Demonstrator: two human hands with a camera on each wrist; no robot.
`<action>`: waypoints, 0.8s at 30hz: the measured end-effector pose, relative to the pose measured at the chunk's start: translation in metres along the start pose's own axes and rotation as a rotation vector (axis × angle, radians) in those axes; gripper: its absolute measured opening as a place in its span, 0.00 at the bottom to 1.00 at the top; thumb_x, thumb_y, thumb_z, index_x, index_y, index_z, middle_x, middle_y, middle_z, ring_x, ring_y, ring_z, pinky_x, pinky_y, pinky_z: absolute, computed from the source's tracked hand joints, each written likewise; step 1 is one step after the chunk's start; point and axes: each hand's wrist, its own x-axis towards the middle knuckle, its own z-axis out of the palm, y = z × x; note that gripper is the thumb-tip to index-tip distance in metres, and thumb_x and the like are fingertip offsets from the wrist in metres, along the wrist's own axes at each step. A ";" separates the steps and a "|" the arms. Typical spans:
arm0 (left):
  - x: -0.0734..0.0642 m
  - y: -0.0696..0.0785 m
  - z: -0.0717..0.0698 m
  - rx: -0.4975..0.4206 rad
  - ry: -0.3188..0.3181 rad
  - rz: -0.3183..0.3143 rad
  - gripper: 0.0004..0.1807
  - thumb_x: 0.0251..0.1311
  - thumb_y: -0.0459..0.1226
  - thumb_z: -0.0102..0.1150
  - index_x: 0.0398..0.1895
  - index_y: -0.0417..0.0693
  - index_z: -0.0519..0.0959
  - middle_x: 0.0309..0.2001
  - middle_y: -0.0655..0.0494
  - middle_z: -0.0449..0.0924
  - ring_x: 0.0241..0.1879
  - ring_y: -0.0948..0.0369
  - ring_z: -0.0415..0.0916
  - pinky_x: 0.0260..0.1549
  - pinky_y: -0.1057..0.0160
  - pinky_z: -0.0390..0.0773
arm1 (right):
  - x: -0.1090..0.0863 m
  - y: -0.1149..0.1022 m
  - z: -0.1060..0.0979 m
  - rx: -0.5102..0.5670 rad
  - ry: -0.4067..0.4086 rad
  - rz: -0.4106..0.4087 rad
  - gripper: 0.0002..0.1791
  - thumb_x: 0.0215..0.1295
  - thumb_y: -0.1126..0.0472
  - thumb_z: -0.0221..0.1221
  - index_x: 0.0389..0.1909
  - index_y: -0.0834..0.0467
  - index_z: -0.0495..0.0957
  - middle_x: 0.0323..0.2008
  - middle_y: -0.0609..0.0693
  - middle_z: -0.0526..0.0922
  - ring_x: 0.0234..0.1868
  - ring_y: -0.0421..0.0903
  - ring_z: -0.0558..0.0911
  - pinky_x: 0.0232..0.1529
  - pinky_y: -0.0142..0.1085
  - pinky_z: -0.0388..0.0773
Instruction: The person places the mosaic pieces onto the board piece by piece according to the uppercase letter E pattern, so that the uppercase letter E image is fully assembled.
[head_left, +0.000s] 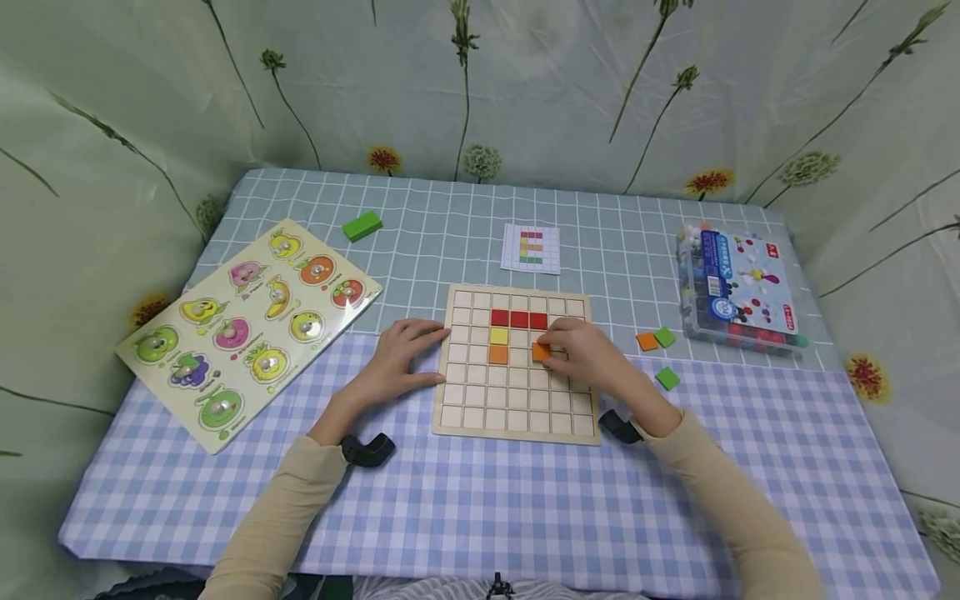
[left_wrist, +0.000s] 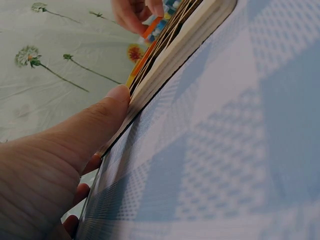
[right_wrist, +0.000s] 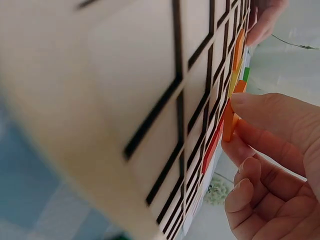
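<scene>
A square wooden grid board lies at the middle of the table. My right hand is over its right half and pinches an orange square tile between thumb and fingers. Three red tiles sit in a row on the board, with a yellow tile below the left one and an orange tile under that. Against the board's left edge, my left hand rests with fingers and thumb spread, touching the side. The thumb shows at the edge in the left wrist view.
Behind the board lies a small pattern card. Loose green tiles and an orange tile lie to the right, near a clear plastic box. A fruit knob puzzle and a green block are at left.
</scene>
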 end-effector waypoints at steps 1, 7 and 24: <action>0.000 0.000 0.000 -0.002 -0.002 -0.002 0.39 0.48 0.48 0.69 0.65 0.48 0.68 0.64 0.48 0.68 0.64 0.48 0.58 0.61 0.42 0.54 | 0.001 -0.001 0.000 0.001 0.000 -0.001 0.12 0.53 0.63 0.66 0.39 0.63 0.84 0.37 0.54 0.84 0.38 0.48 0.79 0.41 0.40 0.78; 0.000 0.001 -0.001 -0.008 -0.009 -0.012 0.39 0.49 0.48 0.69 0.65 0.49 0.68 0.64 0.48 0.67 0.64 0.48 0.57 0.62 0.41 0.53 | 0.007 -0.006 0.002 0.009 -0.003 -0.008 0.13 0.53 0.63 0.66 0.39 0.63 0.84 0.36 0.54 0.83 0.36 0.47 0.78 0.39 0.38 0.78; 0.000 0.000 0.000 -0.009 -0.009 -0.012 0.39 0.49 0.48 0.69 0.65 0.49 0.68 0.64 0.48 0.67 0.64 0.49 0.57 0.62 0.41 0.53 | 0.017 -0.017 0.011 0.018 -0.080 -0.040 0.11 0.55 0.65 0.63 0.39 0.63 0.84 0.38 0.55 0.83 0.40 0.48 0.80 0.44 0.39 0.79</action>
